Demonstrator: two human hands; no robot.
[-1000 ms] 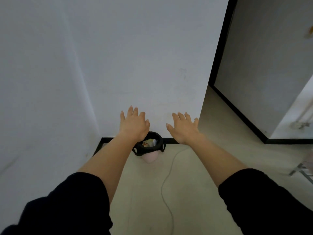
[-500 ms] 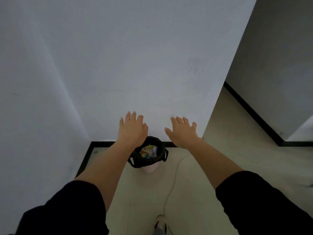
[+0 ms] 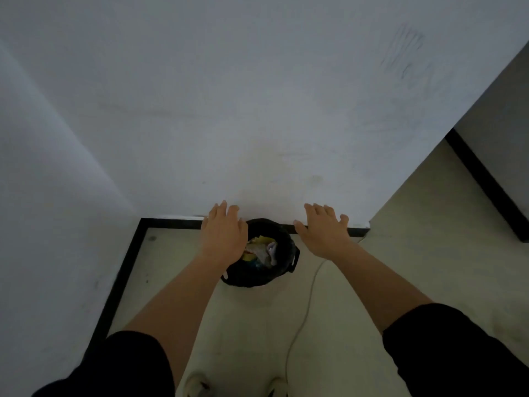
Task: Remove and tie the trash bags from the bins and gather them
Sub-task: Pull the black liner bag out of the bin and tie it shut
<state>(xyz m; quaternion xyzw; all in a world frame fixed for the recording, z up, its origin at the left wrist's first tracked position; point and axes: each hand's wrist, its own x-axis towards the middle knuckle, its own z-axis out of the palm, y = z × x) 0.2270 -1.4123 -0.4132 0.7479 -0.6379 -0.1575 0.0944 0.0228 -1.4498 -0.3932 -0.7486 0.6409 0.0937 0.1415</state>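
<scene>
The bin [image 3: 259, 253], lined with a black bag [image 3: 283, 247] and holding trash [image 3: 262, 247], stands on the floor against the wall [image 3: 257, 110]. Left hand [image 3: 223, 233] and right hand [image 3: 323, 233] hover over the bin, fingers extended, holding nothing. A cable [image 3: 300, 325] runs right of the bin.

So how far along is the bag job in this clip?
Done: nothing visible. The black trash bag sits open and untied on the floor by the wall, trash showing inside. In hand: left hand and right hand extend open toward it, gripping nothing. Left: lift it out, tie it, gather it.
</scene>
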